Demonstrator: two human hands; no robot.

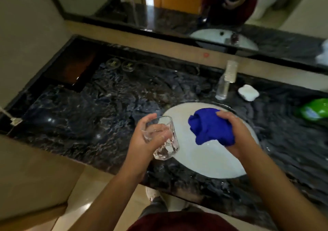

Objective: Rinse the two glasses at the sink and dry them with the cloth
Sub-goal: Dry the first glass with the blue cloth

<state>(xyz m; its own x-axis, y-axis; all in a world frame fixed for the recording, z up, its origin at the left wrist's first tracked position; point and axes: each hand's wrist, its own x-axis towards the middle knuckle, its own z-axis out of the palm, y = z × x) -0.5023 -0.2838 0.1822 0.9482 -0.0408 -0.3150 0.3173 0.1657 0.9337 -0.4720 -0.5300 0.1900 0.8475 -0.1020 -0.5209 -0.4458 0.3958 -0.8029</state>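
One clear faceted drinking glass [162, 138] sits tilted in the left hand [142, 142], fingers wrapped around its wall, mouth turned up toward the cloth, likely so it can be wiped inside. Right hand [237, 134] has its fingers clenched on the bunched blue cloth [211, 126] over the white oval sink [204, 161]. Both stay inside the basin rim, with open dark marble counter [88, 110] to the left for setting down

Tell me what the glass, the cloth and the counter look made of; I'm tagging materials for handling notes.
Glass in the left hand: clear, faceted, probably real glass, since the fingers show through it. Cloth in the right hand: soft bunched blue fabric, matte, maybe microfibre. Counter: dark veined stone, polished, with glossy highlights; possibly marble or granite.
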